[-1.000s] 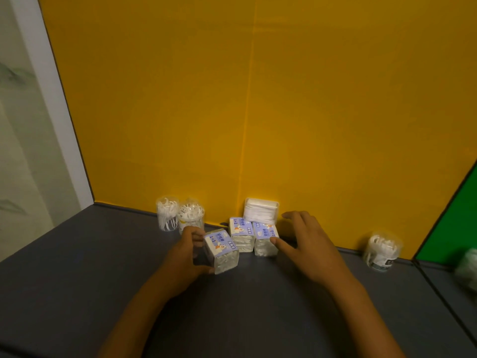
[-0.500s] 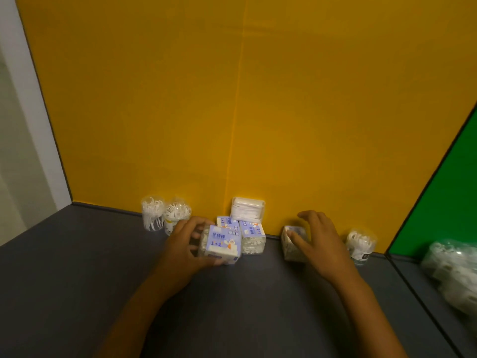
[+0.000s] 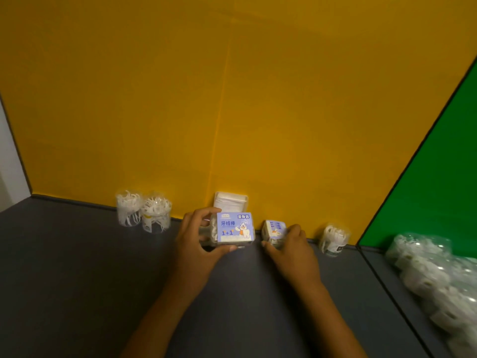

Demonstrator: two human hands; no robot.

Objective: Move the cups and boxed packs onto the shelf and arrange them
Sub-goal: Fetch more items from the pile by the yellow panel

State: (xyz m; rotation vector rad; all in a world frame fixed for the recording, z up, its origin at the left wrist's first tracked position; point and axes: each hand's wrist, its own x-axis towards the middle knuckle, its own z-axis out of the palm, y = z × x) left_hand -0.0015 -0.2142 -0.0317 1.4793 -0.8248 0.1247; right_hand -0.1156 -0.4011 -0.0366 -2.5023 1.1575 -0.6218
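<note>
My left hand point(image 3: 197, 244) grips a boxed pack with a blue label point(image 3: 233, 227), its printed face turned up toward me, on the dark grey shelf point(image 3: 77, 267). A smaller boxed pack point(image 3: 273, 229) stands just to its right, held by my right hand point(image 3: 291, 250). A white pack point(image 3: 231, 202) leans against the yellow back wall behind them. Two clear cups of white picks point(image 3: 129, 208) point(image 3: 156, 214) stand side by side at the left. A third cup point(image 3: 334, 239) stands by the wall, right of my right hand.
The yellow wall point(image 3: 232, 99) closes the back of the shelf and a green panel point(image 3: 438, 177) closes the right side. Beyond a dark divider at the right lies a pile of clear wrapped cups point(image 3: 433, 275). The shelf's front part is bare grey surface.
My left hand has turned the blue-label pack face up and set it against the wall group. My right hand has slid the smaller pack to the right, apart from the others.
</note>
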